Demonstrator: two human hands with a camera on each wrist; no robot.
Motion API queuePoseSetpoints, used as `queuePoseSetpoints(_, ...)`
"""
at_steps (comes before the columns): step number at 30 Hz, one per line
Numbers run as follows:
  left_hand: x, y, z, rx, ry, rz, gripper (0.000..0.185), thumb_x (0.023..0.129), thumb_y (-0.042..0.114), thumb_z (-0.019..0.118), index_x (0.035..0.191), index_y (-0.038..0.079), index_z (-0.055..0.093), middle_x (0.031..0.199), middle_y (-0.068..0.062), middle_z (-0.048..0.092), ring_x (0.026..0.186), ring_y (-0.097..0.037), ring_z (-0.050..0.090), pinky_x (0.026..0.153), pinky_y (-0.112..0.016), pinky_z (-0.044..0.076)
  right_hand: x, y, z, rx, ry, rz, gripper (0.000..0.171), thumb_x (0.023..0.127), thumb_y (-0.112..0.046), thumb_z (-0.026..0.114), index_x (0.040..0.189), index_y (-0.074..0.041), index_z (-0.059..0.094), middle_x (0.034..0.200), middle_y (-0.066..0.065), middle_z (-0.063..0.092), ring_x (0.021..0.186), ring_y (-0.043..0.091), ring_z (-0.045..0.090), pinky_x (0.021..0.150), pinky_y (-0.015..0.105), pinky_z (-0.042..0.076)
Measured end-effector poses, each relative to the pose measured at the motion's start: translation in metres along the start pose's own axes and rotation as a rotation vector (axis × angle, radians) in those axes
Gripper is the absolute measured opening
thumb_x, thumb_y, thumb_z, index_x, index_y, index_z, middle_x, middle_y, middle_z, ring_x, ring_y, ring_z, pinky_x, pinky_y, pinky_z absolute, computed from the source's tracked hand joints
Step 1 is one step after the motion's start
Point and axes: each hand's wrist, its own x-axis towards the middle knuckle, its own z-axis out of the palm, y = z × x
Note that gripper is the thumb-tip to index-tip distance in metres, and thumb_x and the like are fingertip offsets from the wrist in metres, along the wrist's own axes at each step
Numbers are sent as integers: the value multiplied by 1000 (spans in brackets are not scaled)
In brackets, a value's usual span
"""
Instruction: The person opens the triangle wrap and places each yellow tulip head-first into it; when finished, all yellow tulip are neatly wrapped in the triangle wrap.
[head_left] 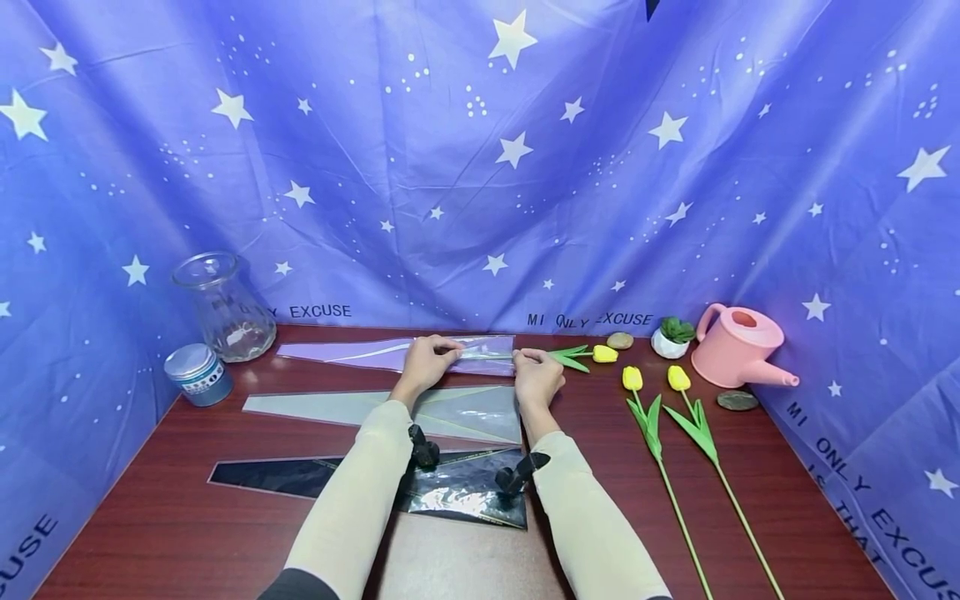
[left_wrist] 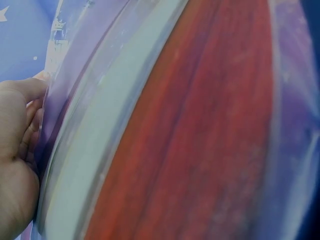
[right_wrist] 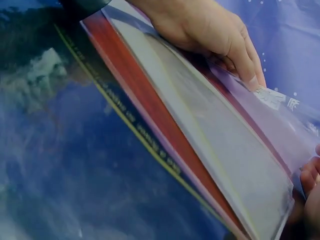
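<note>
A purple-edged clear flower sleeve (head_left: 352,353) lies at the back of the table. A yellow artificial tulip (head_left: 605,354) has its stem inside the sleeve's wide end; bloom and leaves stick out on the right. My left hand (head_left: 429,364) pinches the sleeve's film between thumb and forefinger, near a printed label in the right wrist view. At the sleeve's mouth, my right hand (head_left: 538,379) pinches the tulip's stem below the leaves, its fingertips partly hidden. Closer to me lie a grey-white sleeve (head_left: 330,412) and a black sleeve (head_left: 270,475).
Two more yellow tulips (head_left: 652,429) lie on the right. Behind them are a small potted succulent (head_left: 672,337), a pink watering can (head_left: 738,346) and two stones (head_left: 738,401). At the left stand a glass vase (head_left: 232,312) and a lidded blue jar (head_left: 201,379). Starry curtains surround the table.
</note>
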Motion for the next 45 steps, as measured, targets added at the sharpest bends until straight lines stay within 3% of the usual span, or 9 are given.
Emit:
queuePoseSetpoints(3, 0, -1, 0, -10, 1, -12, 13, 94, 23, 76, 103, 18, 84, 120, -8, 76, 125, -30, 66, 111, -47, 47, 6, 2, -6, 21, -13, -38, 12, 84, -13, 83, 94, -8, 81, 91, 12, 81, 91, 25, 74, 95, 36, 52)
queuePoseSetpoints(7, 0, -2, 0, -3, 2, -14, 13, 94, 24, 76, 103, 19, 84, 121, -7, 76, 126, -30, 65, 111, -48, 47, 26, -1, -28, 10, -60, -161, 15, 85, -12, 82, 99, -8, 81, 96, 14, 80, 81, 12, 69, 84, 23, 50)
queuePoseSetpoints(13, 1, -3, 1, 8, -6, -6, 14, 95, 24, 75, 104, 19, 84, 122, -7, 76, 126, -30, 65, 111, -48, 47, 80, -7, -79, -140, -190, -338, 17, 90, -16, 79, 106, -9, 80, 105, 16, 78, 78, -6, 58, 75, 11, 45)
queuePoseSetpoints(17, 2, -2, 1, 2, -2, -5, 13, 95, 23, 75, 103, 19, 84, 121, -7, 76, 125, -30, 65, 111, -49, 47, 116, -5, -110, -296, -312, -386, 22, 93, -16, 76, 113, -7, 78, 113, 17, 77, 86, -2, 60, 78, 13, 44)
queuePoseSetpoints(21, 2, -4, 3, 7, 0, 11, 13, 95, 23, 75, 103, 18, 84, 120, -7, 76, 123, -29, 66, 109, -48, 48, 139, -1, -129, -402, -454, -384, 28, 98, -15, 69, 123, -3, 73, 120, 20, 73, 98, 15, 65, 76, 17, 48)
queuePoseSetpoints(26, 2, -7, 4, 8, 12, 10, 12, 94, 22, 76, 102, 18, 84, 117, -6, 77, 121, -28, 67, 108, -46, 49, 152, 4, -135, -469, -581, -354, 31, 100, -17, 67, 128, -3, 70, 127, 22, 69, 110, 33, 65, 80, 26, 51)
queuePoseSetpoints(30, 3, -7, 3, 12, 8, 11, 12, 95, 22, 75, 103, 19, 84, 118, -6, 77, 121, -28, 67, 109, -47, 49, 155, 7, -132, -495, -619, -374, 30, 98, -16, 70, 125, -3, 72, 132, 23, 68, 118, 36, 62, 87, 33, 49)
queuePoseSetpoints(38, 3, -5, 2, 5, 1, 0, 12, 95, 23, 75, 102, 20, 84, 120, -6, 76, 123, -29, 66, 110, -47, 47, 154, 6, -125, -593, -646, -441, 23, 93, -15, 76, 115, -6, 78, 123, 22, 72, 97, 27, 64, 79, 28, 47)
queuePoseSetpoints(45, 2, -5, 3, 7, 6, -1, 12, 94, 23, 75, 102, 20, 84, 120, -5, 76, 123, -28, 66, 110, -46, 48, 153, 7, -121, -618, -684, -449, 20, 91, -14, 77, 110, -6, 79, 121, 23, 71, 94, 27, 61, 76, 31, 49)
